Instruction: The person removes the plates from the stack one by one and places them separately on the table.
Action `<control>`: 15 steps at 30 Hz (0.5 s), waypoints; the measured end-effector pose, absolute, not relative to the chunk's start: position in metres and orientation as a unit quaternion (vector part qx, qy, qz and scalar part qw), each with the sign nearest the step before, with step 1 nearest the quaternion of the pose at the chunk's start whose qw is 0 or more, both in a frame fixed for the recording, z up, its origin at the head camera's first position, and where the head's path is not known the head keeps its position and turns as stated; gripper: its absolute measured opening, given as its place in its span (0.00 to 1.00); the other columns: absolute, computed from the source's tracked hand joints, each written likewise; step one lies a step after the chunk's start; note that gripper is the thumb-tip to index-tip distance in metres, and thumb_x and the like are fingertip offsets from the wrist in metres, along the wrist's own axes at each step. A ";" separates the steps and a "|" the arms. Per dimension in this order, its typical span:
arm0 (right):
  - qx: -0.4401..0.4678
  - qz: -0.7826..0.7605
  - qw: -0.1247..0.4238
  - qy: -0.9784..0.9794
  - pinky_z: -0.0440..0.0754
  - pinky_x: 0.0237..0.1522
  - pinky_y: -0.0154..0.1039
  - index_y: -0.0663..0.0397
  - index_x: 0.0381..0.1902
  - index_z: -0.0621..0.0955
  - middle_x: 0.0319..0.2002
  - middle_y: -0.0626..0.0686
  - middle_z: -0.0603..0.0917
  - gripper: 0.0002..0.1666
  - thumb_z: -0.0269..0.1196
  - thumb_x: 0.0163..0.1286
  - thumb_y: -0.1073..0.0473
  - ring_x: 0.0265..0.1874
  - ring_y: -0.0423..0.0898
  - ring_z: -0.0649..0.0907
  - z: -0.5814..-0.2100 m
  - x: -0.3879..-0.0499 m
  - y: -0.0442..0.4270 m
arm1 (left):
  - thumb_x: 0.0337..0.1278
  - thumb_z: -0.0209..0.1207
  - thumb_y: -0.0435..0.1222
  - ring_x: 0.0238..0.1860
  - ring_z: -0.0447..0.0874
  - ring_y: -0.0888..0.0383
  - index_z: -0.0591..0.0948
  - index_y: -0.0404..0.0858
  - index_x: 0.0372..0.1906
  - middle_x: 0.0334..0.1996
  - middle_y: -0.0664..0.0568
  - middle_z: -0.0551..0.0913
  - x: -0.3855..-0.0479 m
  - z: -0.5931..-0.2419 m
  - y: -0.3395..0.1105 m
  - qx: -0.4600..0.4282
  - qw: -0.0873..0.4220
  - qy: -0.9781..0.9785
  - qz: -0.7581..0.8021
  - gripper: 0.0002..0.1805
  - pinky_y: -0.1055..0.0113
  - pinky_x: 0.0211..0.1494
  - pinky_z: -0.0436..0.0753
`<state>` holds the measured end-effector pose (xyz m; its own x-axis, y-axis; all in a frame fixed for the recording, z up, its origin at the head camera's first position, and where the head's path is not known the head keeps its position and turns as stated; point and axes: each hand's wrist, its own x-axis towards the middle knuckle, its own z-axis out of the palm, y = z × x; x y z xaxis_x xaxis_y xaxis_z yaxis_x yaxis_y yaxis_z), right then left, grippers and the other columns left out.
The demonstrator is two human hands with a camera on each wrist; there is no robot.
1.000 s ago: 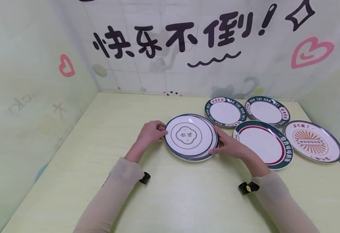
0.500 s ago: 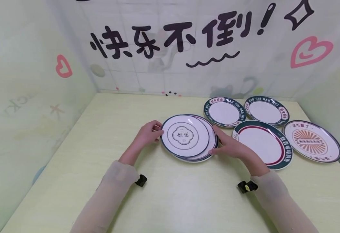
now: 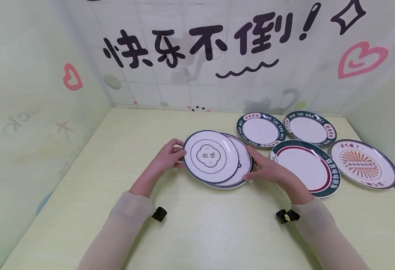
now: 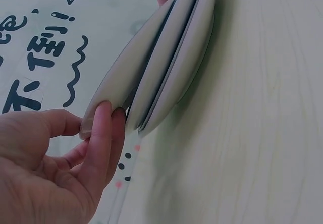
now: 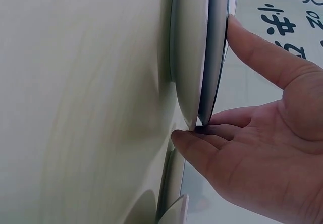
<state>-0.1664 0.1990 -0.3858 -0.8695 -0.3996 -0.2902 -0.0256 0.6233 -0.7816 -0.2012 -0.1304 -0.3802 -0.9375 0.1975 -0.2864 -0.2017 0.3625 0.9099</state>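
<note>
In the head view, a white plate [image 3: 211, 156] with a dark blue rim and a flower-shaped emblem sits over the left part of a plate stack [image 3: 244, 161], jutting out past it. My left hand [image 3: 167, 157] pinches its left edge, thumb above and fingers beneath. A gap shows between this plate's raised edge [image 4: 108, 90] and the plates below in the left wrist view. My right hand [image 3: 268, 168] rests against the stack's right edge with thumb and fingers spread fairly straight along the rim. The stack's lower plates are mostly hidden from above.
Right of the stack lie two green-rimmed plates [image 3: 261, 129] at the back, a larger oval plate [image 3: 302, 165] with a red ring, and a plate with an orange sunburst [image 3: 363, 164]. Printed walls [image 3: 170, 90] enclose the pale table [image 3: 204, 232].
My left hand has drawn the top plate leftward, so more of the plate beneath shows at the right. My right hand has stayed at the stack's right edge.
</note>
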 end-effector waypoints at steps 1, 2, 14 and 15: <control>-0.121 -0.416 0.225 0.873 0.38 0.80 0.62 0.63 0.79 0.37 0.81 0.63 0.36 0.65 0.70 0.62 0.59 0.80 0.62 0.36 -0.386 -0.166 0.199 | 0.73 0.52 0.32 0.39 0.83 0.57 0.67 0.35 0.61 0.53 0.35 0.81 -0.200 -0.380 -0.132 -0.003 0.177 0.803 0.570 0.16 0.69 0.37 0.89; -0.120 -0.416 0.226 0.872 0.38 0.80 0.62 0.63 0.79 0.37 0.81 0.63 0.36 0.65 0.70 0.62 0.59 0.80 0.62 0.36 -0.385 -0.166 0.198 | 0.73 0.52 0.32 0.39 0.83 0.58 0.67 0.35 0.61 0.52 0.35 0.82 -0.200 -0.381 -0.133 -0.004 0.176 0.800 0.574 0.17 0.69 0.37 0.89; -0.117 -0.415 0.234 0.871 0.37 0.79 0.63 0.64 0.79 0.38 0.80 0.65 0.35 0.65 0.70 0.62 0.60 0.79 0.64 0.36 -0.382 -0.165 0.195 | 0.74 0.51 0.36 0.42 0.84 0.58 0.65 0.37 0.64 0.57 0.36 0.80 -0.203 -0.376 -0.152 -0.040 0.156 0.773 0.614 0.20 0.71 0.40 0.89; -0.116 -0.415 0.234 0.872 0.38 0.79 0.63 0.64 0.79 0.38 0.80 0.65 0.35 0.65 0.70 0.62 0.60 0.79 0.64 0.36 -0.381 -0.165 0.195 | 0.74 0.51 0.36 0.42 0.84 0.58 0.65 0.36 0.65 0.57 0.36 0.80 -0.203 -0.375 -0.153 -0.044 0.152 0.770 0.618 0.20 0.71 0.41 0.89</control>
